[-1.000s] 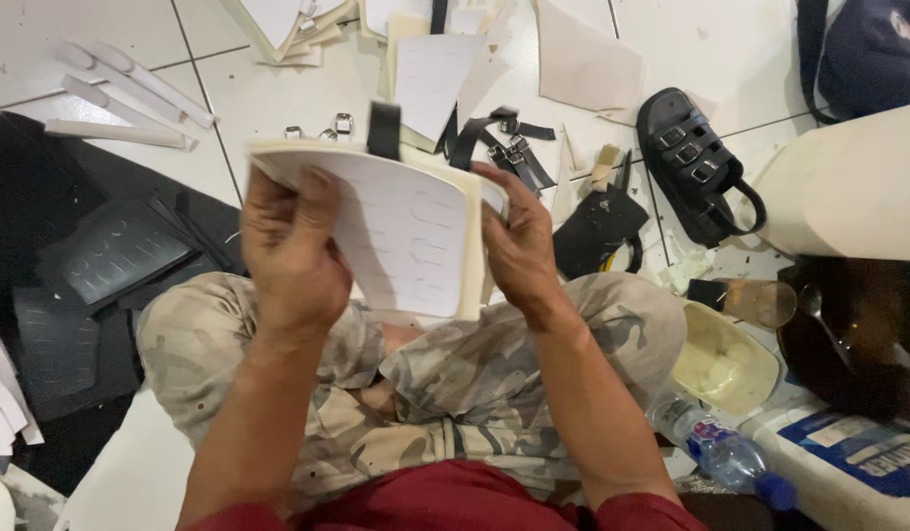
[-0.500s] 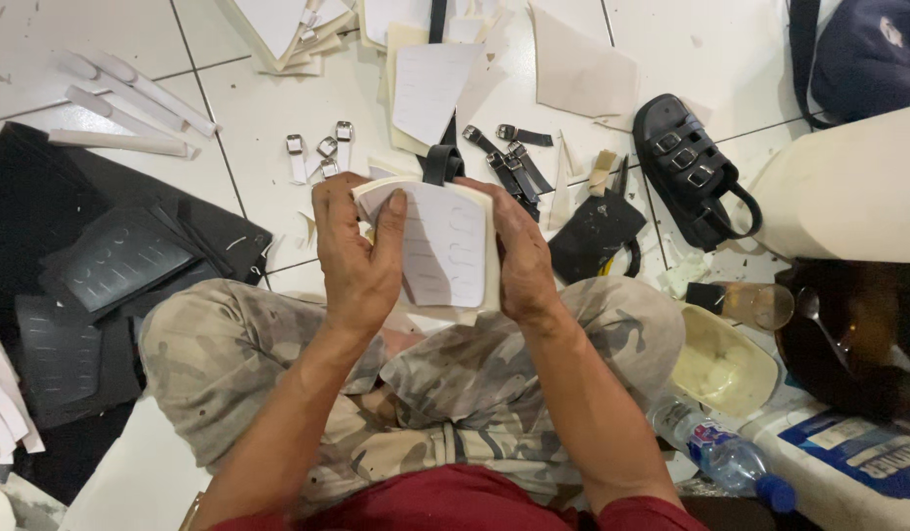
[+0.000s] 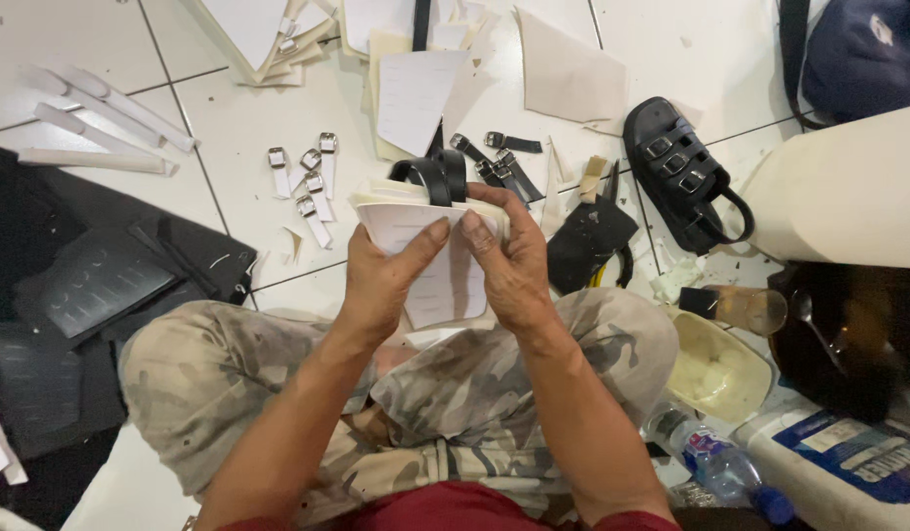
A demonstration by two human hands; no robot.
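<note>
Both my hands hold a cream-white cut piece of sheet material [image 3: 437,280] with faint lines on it, above my lap. My left hand [image 3: 384,280] grips its left edge, thumb pressed near the top. My right hand [image 3: 509,264] grips the right edge, thumb meeting the left one. The piece is bent into a fold, and black straps [image 3: 433,177] curve over its top edge. My legs in camouflage trousers [image 3: 229,374] are crossed on the tiled floor.
A black buckled sandal [image 3: 683,169] lies to the right, white buckle straps [image 3: 307,182] and black straps [image 3: 499,162] ahead. Cream sheets [image 3: 563,69], white strips [image 3: 101,118], black sheets [image 3: 91,285] at left. A bowl [image 3: 716,369], a bottle [image 3: 716,462], a glass [image 3: 745,307] at right.
The sheet, held wide and flat a second ago, has been bent into a narrower fold. My hands have come closer together and the thumbs now meet at its top.
</note>
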